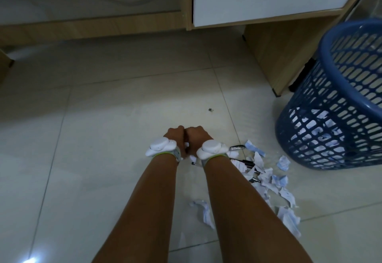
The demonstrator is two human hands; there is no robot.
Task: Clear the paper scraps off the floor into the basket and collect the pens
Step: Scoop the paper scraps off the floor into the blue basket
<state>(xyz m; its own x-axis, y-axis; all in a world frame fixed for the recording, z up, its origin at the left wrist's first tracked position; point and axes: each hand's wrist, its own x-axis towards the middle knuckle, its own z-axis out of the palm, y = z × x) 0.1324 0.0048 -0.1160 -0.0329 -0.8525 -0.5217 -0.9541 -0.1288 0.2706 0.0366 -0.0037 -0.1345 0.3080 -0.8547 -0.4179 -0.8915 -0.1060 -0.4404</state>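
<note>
Low over the pale tiled floor (103,118), left hand (174,136) and right hand (197,136) press together, fingers curled around torn white paper scraps (187,144). Loose scraps (266,178) and black pens (246,162) lie near the blue plastic lattice basket (330,118).

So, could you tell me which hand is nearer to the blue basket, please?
The right one. The blue basket stands off to the person's right; the right hand is on that side, the left hand sits beside it, farther away.

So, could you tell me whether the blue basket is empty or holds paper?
Not empty: paper scraps show through the mesh wall of the basket near its bottom. How much lies inside, I cannot tell.
</note>
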